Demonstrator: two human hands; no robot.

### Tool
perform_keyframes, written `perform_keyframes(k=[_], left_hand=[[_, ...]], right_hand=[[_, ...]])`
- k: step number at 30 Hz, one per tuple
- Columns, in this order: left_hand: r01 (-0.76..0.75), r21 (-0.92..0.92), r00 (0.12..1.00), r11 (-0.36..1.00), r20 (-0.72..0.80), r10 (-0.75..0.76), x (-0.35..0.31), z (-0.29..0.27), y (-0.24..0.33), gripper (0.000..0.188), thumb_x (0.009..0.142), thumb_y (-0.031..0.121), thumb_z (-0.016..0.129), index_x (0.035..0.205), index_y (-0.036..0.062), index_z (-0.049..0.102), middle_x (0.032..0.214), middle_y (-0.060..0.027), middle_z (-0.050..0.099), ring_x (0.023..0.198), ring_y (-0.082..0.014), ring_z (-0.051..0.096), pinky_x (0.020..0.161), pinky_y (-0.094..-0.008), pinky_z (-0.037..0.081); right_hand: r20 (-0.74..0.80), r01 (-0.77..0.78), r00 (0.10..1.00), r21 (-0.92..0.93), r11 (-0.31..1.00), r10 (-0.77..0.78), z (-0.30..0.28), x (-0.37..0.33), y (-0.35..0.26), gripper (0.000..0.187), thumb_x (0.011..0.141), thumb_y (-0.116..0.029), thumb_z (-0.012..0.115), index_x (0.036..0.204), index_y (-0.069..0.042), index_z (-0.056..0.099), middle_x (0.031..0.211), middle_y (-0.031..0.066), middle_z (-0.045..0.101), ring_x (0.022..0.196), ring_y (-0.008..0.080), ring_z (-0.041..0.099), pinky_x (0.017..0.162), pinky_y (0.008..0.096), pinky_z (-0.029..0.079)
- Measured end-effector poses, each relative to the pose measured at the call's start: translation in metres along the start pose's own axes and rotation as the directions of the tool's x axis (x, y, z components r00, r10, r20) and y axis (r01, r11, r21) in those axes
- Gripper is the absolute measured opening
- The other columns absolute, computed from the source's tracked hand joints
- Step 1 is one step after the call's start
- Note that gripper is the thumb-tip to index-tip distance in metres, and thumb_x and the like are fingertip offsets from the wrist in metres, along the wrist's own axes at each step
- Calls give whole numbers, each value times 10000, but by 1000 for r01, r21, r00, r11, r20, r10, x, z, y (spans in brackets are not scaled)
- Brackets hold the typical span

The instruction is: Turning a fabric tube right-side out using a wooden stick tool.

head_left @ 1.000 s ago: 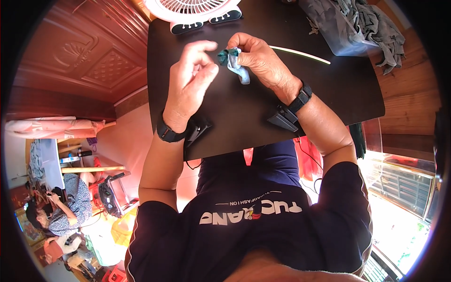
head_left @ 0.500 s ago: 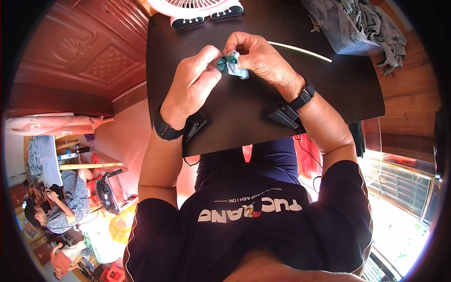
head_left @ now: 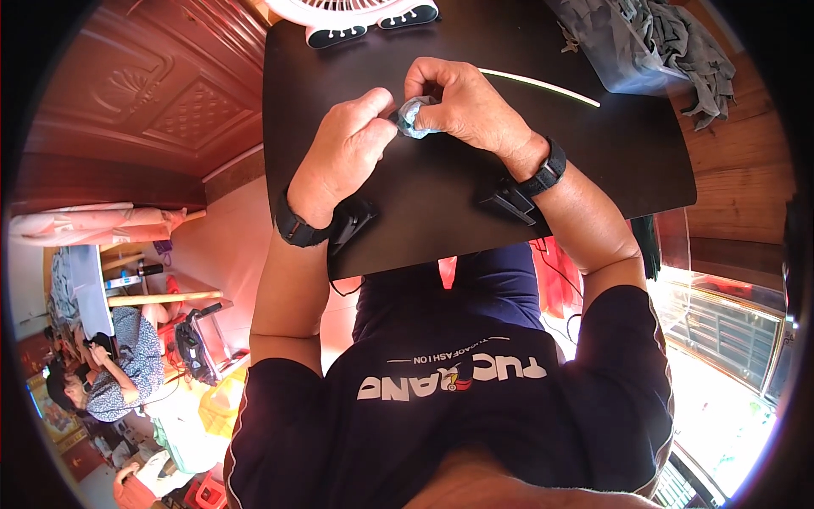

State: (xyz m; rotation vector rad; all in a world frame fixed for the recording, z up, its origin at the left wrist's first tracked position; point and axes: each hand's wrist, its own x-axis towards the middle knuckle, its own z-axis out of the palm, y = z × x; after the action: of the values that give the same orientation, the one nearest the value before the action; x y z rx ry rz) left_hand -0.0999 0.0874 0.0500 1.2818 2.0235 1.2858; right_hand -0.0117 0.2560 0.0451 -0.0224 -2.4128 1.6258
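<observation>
Above the dark table, both hands meet at a small crumpled piece of light-blue fabric (head_left: 415, 117). My right hand (head_left: 475, 106) pinches it between thumb and curled forefinger. On its other side, my left hand (head_left: 343, 157) is closed, thumb and forefinger together at the fabric's dark edge. The fingers hide much of the piece, so I cannot make out what kind of item it is. Each wrist wears a black band, the left band (head_left: 300, 222) and the right band (head_left: 545, 172).
A thin pale strip (head_left: 543, 85) lies on the tabletop (head_left: 424, 199) beyond my right hand. A white fan (head_left: 352, 13) stands at the far edge. A clear plastic bin (head_left: 623, 72) at far right overflows with grey cloth (head_left: 691, 55). Two black devices (head_left: 354, 222) sit near the front. People are at left.
The dark-green part that showed between my fingers is now mostly covered, and the light-blue fabric is bunched rounder. Both hands stay in nearly the same place.
</observation>
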Motion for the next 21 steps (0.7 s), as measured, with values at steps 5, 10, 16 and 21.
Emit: perform_keyframes(k=[5, 10, 16, 21], left_hand=[[-95, 63, 995, 994, -38, 97, 3, 3, -12, 121, 778, 96, 443, 764, -22, 419, 627, -217, 455, 582, -385, 450, 555, -419, 383], [-72, 9, 997, 997, 8, 72, 6, 5, -18, 133, 772, 98, 459, 737, -27, 433, 615, -195, 434, 544, -334, 447, 537, -399, 384], [92, -298, 995, 950, -2, -97, 5, -3, -7, 155, 799, 147, 512, 817, -7, 517, 596, -30, 478, 556, -102, 480, 511, -270, 387], [14, -241, 1000, 970, 31, -7, 5, 2, -6, 150, 808, 134, 535, 857, -7, 513, 661, -26, 493, 568, -90, 493, 510, -230, 395]], right_hand=[[8, -2, 1000, -75, 997, 2, -2, -1, -2, 141, 679, -17, 645, 787, -19, 554, 700, -12, 548, 677, 71, 508, 632, 230, 434], [78, 33, 997, -113, 993, -25, -2, 1, -2, 130, 673, 3, 601, 797, -17, 568, 699, -11, 549, 677, 73, 514, 632, 229, 432], [77, -76, 995, 147, 986, 66, -12, 6, 4, 136, 697, -51, 621, 825, -29, 581, 713, -21, 552, 672, 64, 506, 615, 215, 423], [160, -131, 983, 267, 955, 90, -13, 10, 21, 230, 705, -124, 686, 891, -32, 588, 776, -27, 564, 714, 62, 522, 637, 203, 425]])
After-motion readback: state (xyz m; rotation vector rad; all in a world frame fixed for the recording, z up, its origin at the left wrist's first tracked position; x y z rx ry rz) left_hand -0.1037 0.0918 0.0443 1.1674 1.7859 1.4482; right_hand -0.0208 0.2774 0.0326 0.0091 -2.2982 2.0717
